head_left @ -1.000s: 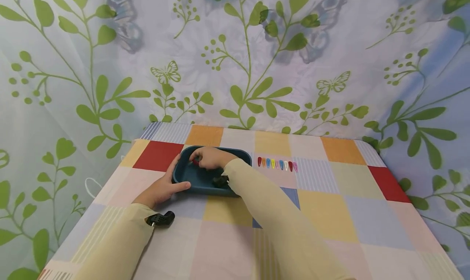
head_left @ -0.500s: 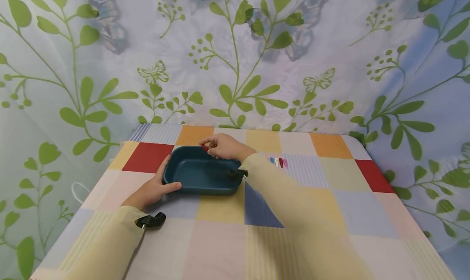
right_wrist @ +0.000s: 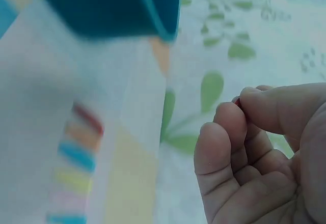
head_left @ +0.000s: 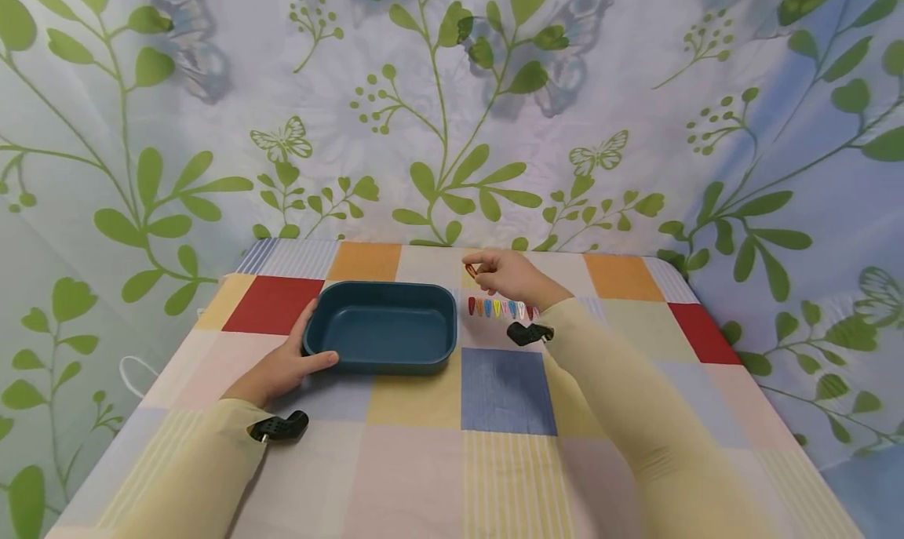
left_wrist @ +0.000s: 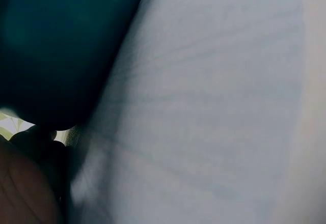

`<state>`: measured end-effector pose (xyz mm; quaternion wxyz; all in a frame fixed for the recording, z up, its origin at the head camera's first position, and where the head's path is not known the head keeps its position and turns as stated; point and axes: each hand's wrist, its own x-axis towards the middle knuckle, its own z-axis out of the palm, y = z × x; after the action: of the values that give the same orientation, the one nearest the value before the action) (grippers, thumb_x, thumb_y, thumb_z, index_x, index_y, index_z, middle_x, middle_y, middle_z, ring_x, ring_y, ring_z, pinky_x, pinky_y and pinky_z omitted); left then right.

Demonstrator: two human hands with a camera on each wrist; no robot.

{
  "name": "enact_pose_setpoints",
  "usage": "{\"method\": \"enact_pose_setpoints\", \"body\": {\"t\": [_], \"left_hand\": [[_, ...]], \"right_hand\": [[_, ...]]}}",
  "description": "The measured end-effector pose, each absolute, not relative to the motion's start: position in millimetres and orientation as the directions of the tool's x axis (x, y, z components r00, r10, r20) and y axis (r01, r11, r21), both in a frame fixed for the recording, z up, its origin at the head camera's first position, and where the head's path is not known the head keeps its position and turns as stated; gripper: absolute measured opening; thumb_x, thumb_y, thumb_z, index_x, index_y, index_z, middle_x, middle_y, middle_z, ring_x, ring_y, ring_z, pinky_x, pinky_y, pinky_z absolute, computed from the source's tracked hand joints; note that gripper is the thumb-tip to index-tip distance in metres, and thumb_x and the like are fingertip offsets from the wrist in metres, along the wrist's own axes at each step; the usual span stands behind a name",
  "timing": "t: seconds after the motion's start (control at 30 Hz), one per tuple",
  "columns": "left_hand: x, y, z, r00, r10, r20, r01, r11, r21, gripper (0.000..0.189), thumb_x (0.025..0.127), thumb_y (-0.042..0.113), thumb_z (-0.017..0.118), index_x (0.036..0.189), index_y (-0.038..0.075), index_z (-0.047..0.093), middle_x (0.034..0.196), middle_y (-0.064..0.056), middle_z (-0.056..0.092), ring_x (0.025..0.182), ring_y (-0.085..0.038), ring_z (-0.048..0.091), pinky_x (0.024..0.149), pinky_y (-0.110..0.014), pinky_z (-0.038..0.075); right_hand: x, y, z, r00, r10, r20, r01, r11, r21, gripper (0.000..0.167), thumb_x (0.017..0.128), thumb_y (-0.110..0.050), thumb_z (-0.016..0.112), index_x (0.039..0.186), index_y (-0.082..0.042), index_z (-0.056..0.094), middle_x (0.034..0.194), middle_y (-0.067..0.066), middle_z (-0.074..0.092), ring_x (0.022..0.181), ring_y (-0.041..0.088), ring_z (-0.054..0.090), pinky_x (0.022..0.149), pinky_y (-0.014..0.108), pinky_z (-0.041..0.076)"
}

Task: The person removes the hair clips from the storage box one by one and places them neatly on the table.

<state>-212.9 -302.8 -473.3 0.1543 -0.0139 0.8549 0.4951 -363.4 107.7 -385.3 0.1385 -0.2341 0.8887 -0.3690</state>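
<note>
A dark teal rectangular basin (head_left: 381, 366) sits on the table, and no clip shows inside it. My left hand (head_left: 278, 366) rests against its left end, fingers straight along the side and thumb at the front wall. To the right of the basin, my right hand (head_left: 515, 276) pinches a small red hair clip (head_left: 471, 271) between thumb and forefinger. In the right wrist view the fingertips hide most of that clip (right_wrist: 237, 100). Just below this hand lies a row of several colourful hair clips (head_left: 497, 308), with a red clip (head_left: 472, 307) at its left end.
A patchwork cloth (head_left: 417, 468) covers the table. Behind it hangs a curtain (head_left: 424, 92) printed with leaves and butterflies. A white cord loop (head_left: 130, 374) shows beyond the left edge. Black wrist cameras (head_left: 530, 334) are on both sleeves.
My right hand has come up out of the basin and moved right, over the clip row, carrying the red hair clip. The left hand stays at the basin. The head view has shifted slightly right.
</note>
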Motion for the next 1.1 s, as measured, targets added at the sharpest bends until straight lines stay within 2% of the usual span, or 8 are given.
{"method": "enact_pose_setpoints", "body": {"t": [0.2, 0.4, 0.5, 0.73, 0.93, 1.1], "left_hand": [[-212.8, -302.7, -472.7, -0.952, 0.129, -0.277, -0.175, 0.513, 0.841, 0.122, 0.092, 0.051, 0.077, 0.165, 0.043, -0.020, 0.174, -0.025, 0.002, 0.153, -0.054, 0.017, 0.112, -0.068, 0.046], [-210.3, -303.3, -470.4, -0.947, 0.124, -0.296, -0.185, 0.544, 0.819, 0.120, 0.093, 0.053, 0.074, 0.164, 0.045, -0.023, 0.174, -0.026, 0.001, 0.151, -0.056, 0.018, 0.109, -0.071, 0.046], [-209.9, -302.6, -470.2, -0.946, 0.125, -0.300, -0.186, 0.549, 0.815, 0.119, 0.093, 0.053, 0.073, 0.163, 0.045, -0.023, 0.173, -0.027, 0.001, 0.151, -0.056, 0.018, 0.109, -0.072, 0.046], [-212.0, -302.4, -473.5, -0.950, 0.141, -0.279, -0.170, 0.518, 0.838, 0.119, 0.094, 0.048, 0.073, 0.163, 0.044, -0.023, 0.173, -0.027, 0.000, 0.152, -0.056, 0.017, 0.111, -0.071, 0.044], [-212.4, -302.7, -473.7, -0.949, 0.145, -0.280, -0.171, 0.510, 0.843, 0.119, 0.094, 0.049, 0.074, 0.163, 0.044, -0.023, 0.174, -0.026, -0.001, 0.152, -0.055, 0.015, 0.113, -0.072, 0.041], [-212.6, -301.7, -473.0, -0.949, 0.150, -0.278, -0.171, 0.497, 0.851, 0.119, 0.094, 0.047, 0.074, 0.164, 0.043, -0.023, 0.174, -0.026, -0.001, 0.153, -0.055, 0.014, 0.114, -0.072, 0.041]], "right_hand": [[-364.8, 157.2, -393.9, -0.901, -0.423, -0.094, -0.228, 0.646, -0.728, 0.046, 0.105, -0.017, 0.058, 0.151, -0.019, 0.059, 0.122, 0.018, 0.073, 0.094, 0.033, 0.070, 0.090, 0.054, 0.061], [-366.4, 197.6, -411.8, -0.930, -0.341, -0.140, -0.145, 0.687, -0.712, 0.047, 0.105, -0.013, 0.056, 0.151, -0.009, 0.056, 0.123, 0.026, 0.071, 0.094, 0.031, 0.071, 0.093, 0.048, 0.062], [-366.8, 213.9, -421.1, -0.941, -0.296, -0.162, -0.100, 0.704, -0.704, 0.048, 0.104, -0.012, 0.056, 0.151, -0.004, 0.055, 0.118, 0.025, 0.073, 0.087, 0.026, 0.071, 0.090, 0.045, 0.064], [-370.0, 232.4, -439.8, -0.950, -0.223, -0.218, -0.005, 0.709, -0.705, 0.043, 0.101, -0.008, 0.061, 0.143, 0.002, 0.060, 0.104, 0.019, 0.076, 0.073, 0.013, 0.067, 0.071, 0.029, 0.062], [-371.6, 231.9, -449.4, -0.949, -0.199, -0.244, 0.026, 0.722, -0.691, 0.040, 0.099, -0.005, 0.063, 0.138, 0.004, 0.062, 0.085, 0.009, 0.072, 0.067, 0.011, 0.063, 0.064, 0.026, 0.059], [-371.0, 231.4, -454.0, -0.949, -0.186, -0.253, 0.037, 0.734, -0.678, 0.040, 0.098, -0.004, 0.063, 0.137, 0.004, 0.063, 0.081, 0.007, 0.070, 0.066, 0.011, 0.061, 0.060, 0.025, 0.057]]}}
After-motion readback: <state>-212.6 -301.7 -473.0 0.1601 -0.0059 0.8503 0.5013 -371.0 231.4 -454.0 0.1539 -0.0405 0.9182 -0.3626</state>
